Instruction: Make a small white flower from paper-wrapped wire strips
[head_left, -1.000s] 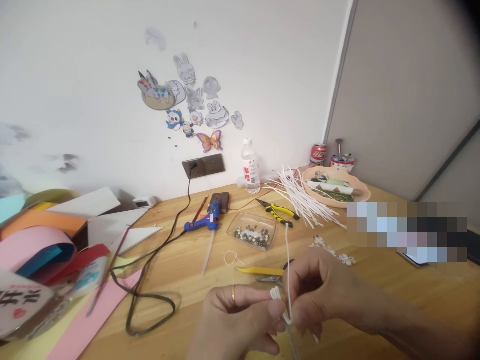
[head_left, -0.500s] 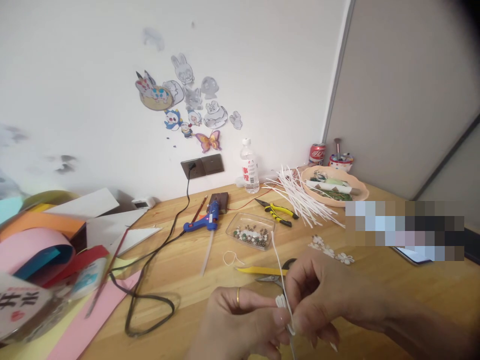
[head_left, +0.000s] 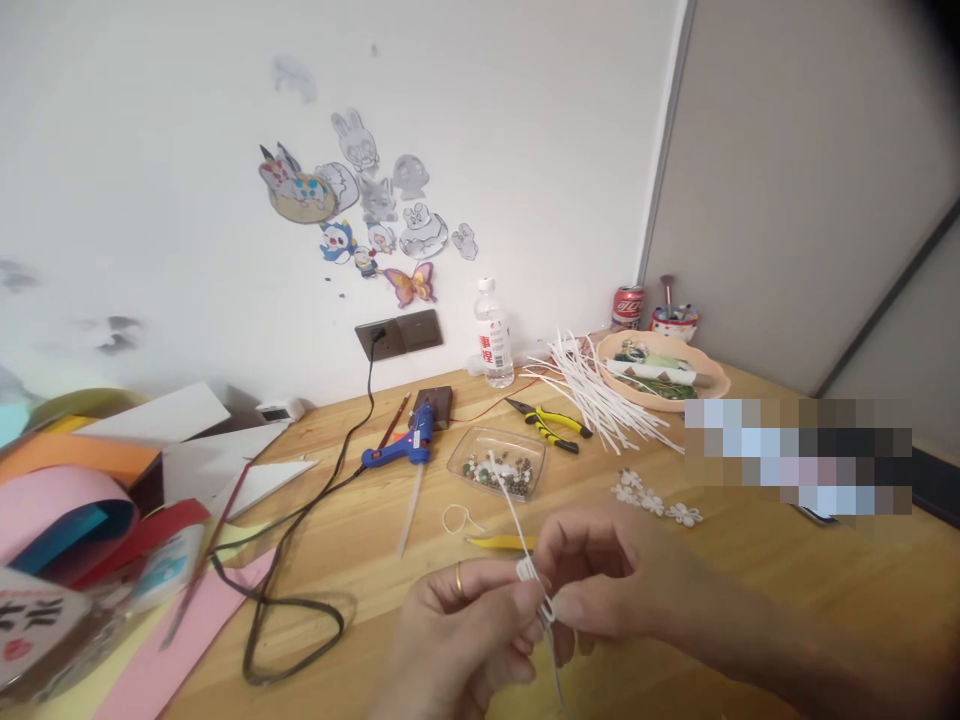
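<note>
A white cord (head_left: 511, 505) is gathered into small tight loops, with one end sticking up and the other hanging below. My left hand (head_left: 472, 635), wearing a gold ring, pinches the loops between thumb and index finger. At the lower right of the loops, my right hand (head_left: 611, 575) has its thumb and fingers closed on the cord. The fingers hide part of the looping. Just beyond the hands lies a tool with a yellow handle (head_left: 495, 542), partly covered. White flower shapes (head_left: 651, 500) lie past my right hand.
Behind stand a clear box of beads (head_left: 495, 490), yellow-black pliers (head_left: 551, 422), white strips (head_left: 600, 395), a peach tray (head_left: 724, 385) and a bottle (head_left: 493, 340). A blue glue gun (head_left: 401, 448), its black cable (head_left: 255, 600) and coloured paper (head_left: 67, 500) lie leftward.
Both hands have shifted slightly left and up with the cord. The cord's upper end now leans further left, and the right hand covers more of the yellow-handled tool.
</note>
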